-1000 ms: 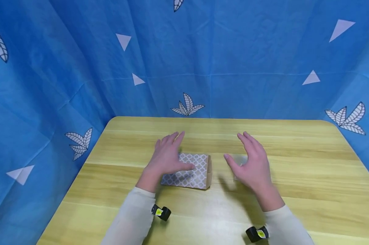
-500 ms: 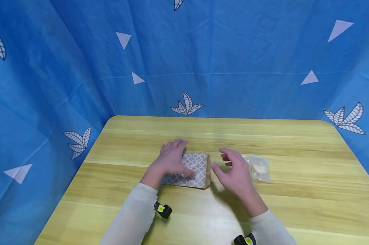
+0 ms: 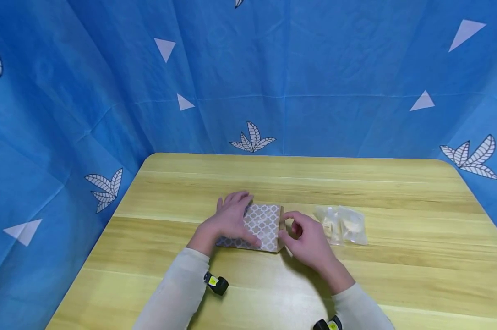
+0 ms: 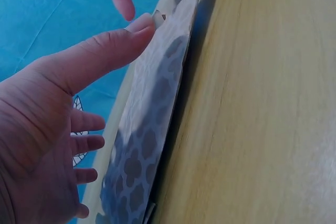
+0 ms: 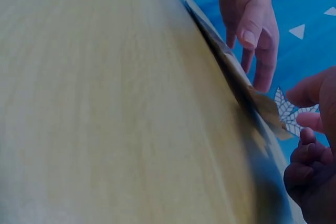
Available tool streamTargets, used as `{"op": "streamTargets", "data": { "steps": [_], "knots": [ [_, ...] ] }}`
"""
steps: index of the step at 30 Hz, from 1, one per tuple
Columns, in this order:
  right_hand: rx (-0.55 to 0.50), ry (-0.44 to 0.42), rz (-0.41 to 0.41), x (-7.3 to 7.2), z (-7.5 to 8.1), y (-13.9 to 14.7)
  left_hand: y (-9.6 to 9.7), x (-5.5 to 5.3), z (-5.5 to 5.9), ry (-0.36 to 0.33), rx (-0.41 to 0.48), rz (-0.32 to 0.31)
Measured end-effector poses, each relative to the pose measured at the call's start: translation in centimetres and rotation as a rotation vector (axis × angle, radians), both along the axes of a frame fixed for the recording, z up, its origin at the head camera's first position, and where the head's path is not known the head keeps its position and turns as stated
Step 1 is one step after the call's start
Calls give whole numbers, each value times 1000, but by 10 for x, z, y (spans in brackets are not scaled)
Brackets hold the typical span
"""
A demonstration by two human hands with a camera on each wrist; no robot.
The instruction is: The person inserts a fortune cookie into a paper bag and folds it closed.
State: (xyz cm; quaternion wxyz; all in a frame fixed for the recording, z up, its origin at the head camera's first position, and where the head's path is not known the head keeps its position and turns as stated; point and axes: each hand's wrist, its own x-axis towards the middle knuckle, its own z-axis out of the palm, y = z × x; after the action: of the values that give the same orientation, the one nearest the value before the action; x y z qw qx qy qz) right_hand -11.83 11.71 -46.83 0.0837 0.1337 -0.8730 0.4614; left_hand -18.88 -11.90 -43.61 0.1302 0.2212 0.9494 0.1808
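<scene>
A flat paper bag (image 3: 262, 224) with a white-and-tan lattice print lies on the table, its plain brown end (image 3: 281, 229) facing right. Over its left half is my left hand (image 3: 231, 221), fingers spread toward the far side and thumb extended over the printed face. In the left wrist view, the tip of the left thumb (image 4: 113, 45) overlaps the bag's upper surface. My right hand (image 3: 308, 240) is at the brown end, index finger and thumb apart right at its edge. The other right fingers (image 5: 307, 163) are curled and hold nothing visible.
Two small clear plastic packets (image 3: 352, 225) with pale contents lie side by side, right of my right hand. A wooden table (image 3: 417, 256) spreads beneath everything. Behind and left of it hangs a blue curtain (image 3: 339, 59) with leaf and triangle prints.
My right hand has moved left from over the packets to the bag's brown end, uncovering both packets. My left hand has lowered slightly toward the bag. The bag has stayed nearly in place.
</scene>
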Motion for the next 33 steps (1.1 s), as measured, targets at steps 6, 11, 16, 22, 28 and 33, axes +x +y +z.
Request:
{"op": "streamTargets", "data": {
  "steps": [6,11,16,22,28,33],
  "knots": [
    [-19,-47,-6,0,-4,0,-5,-2,-7,-30,35,-1],
    [-43,-75,-13,0,-5,-2,-8,-3,-14,-26,53,4],
    [-58,-109,-27,1,-4,-3,-8,-4,-18,3,70,-27],
    [-40,-128,-26,1,-4,-4,-6,-2,-18,17,63,-76],
    [-10,-131,-26,-1,-6,-4,-4,0,-15,-41,48,-94],
    [10,-163,-35,-2,-6,-4,-4,1,-17,-20,50,-99]
  ]
}}
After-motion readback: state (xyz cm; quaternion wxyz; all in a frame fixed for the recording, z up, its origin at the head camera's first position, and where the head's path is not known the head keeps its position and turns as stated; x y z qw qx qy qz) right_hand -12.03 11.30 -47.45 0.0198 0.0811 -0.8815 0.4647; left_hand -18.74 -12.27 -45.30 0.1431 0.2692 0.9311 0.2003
